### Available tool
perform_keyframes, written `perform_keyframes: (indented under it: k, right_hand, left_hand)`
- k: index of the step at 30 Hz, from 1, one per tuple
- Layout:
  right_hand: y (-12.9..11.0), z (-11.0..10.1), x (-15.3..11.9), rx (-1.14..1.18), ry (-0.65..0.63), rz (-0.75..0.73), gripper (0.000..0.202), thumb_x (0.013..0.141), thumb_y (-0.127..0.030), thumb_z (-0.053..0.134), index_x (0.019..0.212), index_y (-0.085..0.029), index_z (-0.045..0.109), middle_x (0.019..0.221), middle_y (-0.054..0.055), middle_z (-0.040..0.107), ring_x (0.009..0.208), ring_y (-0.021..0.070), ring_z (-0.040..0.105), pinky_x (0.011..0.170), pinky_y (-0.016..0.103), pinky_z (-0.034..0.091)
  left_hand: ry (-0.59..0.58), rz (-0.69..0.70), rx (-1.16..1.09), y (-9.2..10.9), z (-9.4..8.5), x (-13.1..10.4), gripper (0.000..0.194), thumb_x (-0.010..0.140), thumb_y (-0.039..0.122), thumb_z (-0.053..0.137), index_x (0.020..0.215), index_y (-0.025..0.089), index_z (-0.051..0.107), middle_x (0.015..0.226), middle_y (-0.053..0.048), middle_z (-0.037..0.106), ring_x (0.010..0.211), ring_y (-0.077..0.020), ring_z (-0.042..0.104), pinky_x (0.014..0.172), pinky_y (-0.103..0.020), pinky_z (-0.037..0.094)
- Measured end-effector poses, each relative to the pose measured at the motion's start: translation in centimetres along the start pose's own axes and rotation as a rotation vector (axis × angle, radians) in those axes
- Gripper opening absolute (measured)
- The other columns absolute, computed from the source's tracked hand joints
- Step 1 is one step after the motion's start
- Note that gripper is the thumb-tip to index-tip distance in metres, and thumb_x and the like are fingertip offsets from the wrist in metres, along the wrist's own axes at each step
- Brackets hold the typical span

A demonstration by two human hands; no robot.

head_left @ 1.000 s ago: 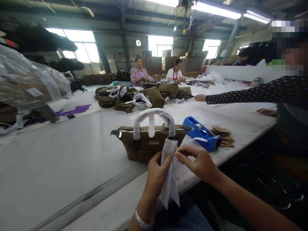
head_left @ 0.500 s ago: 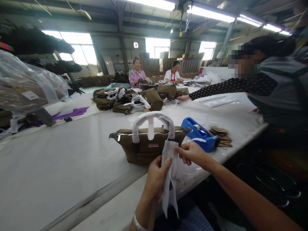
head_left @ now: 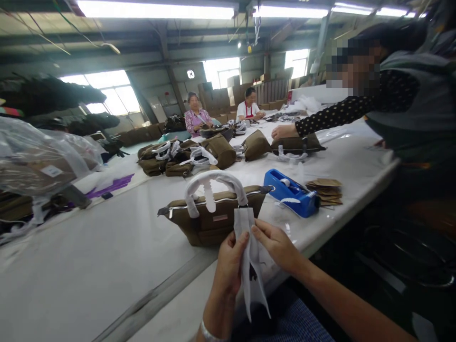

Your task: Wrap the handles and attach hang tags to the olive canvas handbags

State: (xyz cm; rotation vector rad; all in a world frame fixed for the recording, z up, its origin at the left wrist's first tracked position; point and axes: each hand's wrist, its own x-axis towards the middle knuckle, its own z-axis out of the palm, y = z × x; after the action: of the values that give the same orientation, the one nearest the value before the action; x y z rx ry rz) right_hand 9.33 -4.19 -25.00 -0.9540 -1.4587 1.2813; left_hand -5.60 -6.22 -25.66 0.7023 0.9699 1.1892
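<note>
A brown handbag (head_left: 206,225) stands upright on the white table in front of me, its handle (head_left: 217,175) wrapped in white material. From the handle's right end hangs a strip of white wrapping (head_left: 244,218), split into two loose tails at the bottom. My left hand (head_left: 230,261) pinches this wrapping from the left, thumb on top. On the other edge, my right hand (head_left: 274,242) grips it between thumb and fingers. Something dark shows between the tails, too small to name.
A blue tape dispenser (head_left: 292,192) sits right of the bag, beside stacked brown paper pieces (head_left: 324,191). More brown bags (head_left: 219,149) lie further back. A co-worker's hand (head_left: 285,131) rests on one bag (head_left: 299,144) at the right. Plastic-covered goods (head_left: 46,156) stand at the left.
My right hand has closed onto the wrapping's right edge, where before its finger pointed at it. The co-worker has drawn a bag rightward, apart from the pile. My view has shifted slightly.
</note>
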Motion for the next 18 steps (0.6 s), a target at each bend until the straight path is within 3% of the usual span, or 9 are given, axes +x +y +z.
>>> perform_keyframes:
  k: [3, 6, 10, 12, 15, 18]
  right_hand:
    - [1.0, -0.1, -1.1, 0.077, 0.048, 0.101, 0.055, 0.094, -0.065, 0.054, 0.121, -0.021, 0.072, 0.123, 0.010, 0.072, 0.113, 0.0292, 0.067, 0.099, 0.045, 0.056]
    - [2.4, -0.3, -3.3, 0.049, 0.129, 0.208, 0.053, 0.090, -0.063, 0.062, 0.121, -0.021, 0.070, 0.120, 0.010, 0.072, 0.107, 0.0280, 0.068, 0.083, 0.038, 0.060]
    - [3.1, 0.5, -5.3, 0.066, -0.017, 0.255, 0.043, 0.087, -0.053, 0.068, 0.115, -0.019, 0.069, 0.113, 0.009, 0.073, 0.098, 0.0257, 0.068, 0.074, 0.033, 0.057]
    - [3.3, 1.1, -5.3, -0.020, 0.005, 0.239, 0.033, 0.085, -0.045, 0.069, 0.106, -0.020, 0.069, 0.102, 0.007, 0.073, 0.088, 0.0227, 0.067, 0.071, 0.032, 0.055]
    - [3.9, 2.2, -4.8, -0.301, 0.148, 0.149, 0.014, 0.079, -0.027, 0.066, 0.091, -0.021, 0.062, 0.082, 0.001, 0.066, 0.068, 0.0180, 0.061, 0.064, 0.030, 0.050]
    - [4.7, 3.4, -5.1, -0.479, 0.280, 0.007, 0.012, 0.073, -0.015, 0.058, 0.081, -0.023, 0.055, 0.075, 0.000, 0.059, 0.064, 0.0180, 0.057, 0.062, 0.031, 0.047]
  left_hand:
    - [0.007, 0.010, 0.011, -0.1, 0.0, -0.1, 0.049, 0.075, 0.048, 0.084, 0.106, 0.012, 0.075, 0.099, -0.012, 0.077, 0.084, -0.0219, 0.071, 0.080, -0.029, 0.054]
    - [0.043, 0.019, 0.011, -0.3, 0.1, -0.1, 0.044, 0.074, 0.049, 0.085, 0.098, 0.013, 0.074, 0.086, -0.007, 0.075, 0.070, -0.0162, 0.066, 0.068, -0.026, 0.052]
    - [0.070, 0.045, 0.038, -0.6, 0.4, 0.2, 0.040, 0.074, 0.047, 0.085, 0.093, 0.013, 0.072, 0.079, -0.002, 0.070, 0.065, -0.0126, 0.060, 0.064, -0.024, 0.048]
    - [0.066, 0.063, 0.063, -0.8, 0.7, 0.3, 0.039, 0.075, 0.046, 0.084, 0.094, 0.013, 0.073, 0.085, -0.004, 0.072, 0.073, -0.0150, 0.063, 0.070, -0.025, 0.050]
    - [0.081, 0.135, 0.135, -1.1, 1.3, 0.4, 0.037, 0.079, 0.045, 0.080, 0.099, 0.014, 0.074, 0.096, -0.007, 0.075, 0.087, -0.0200, 0.066, 0.082, -0.029, 0.051]
    - [0.149, 0.217, 0.261, -1.5, 1.7, 0.5, 0.037, 0.083, 0.046, 0.076, 0.099, 0.013, 0.073, 0.098, -0.009, 0.075, 0.092, -0.0225, 0.066, 0.084, -0.029, 0.050]
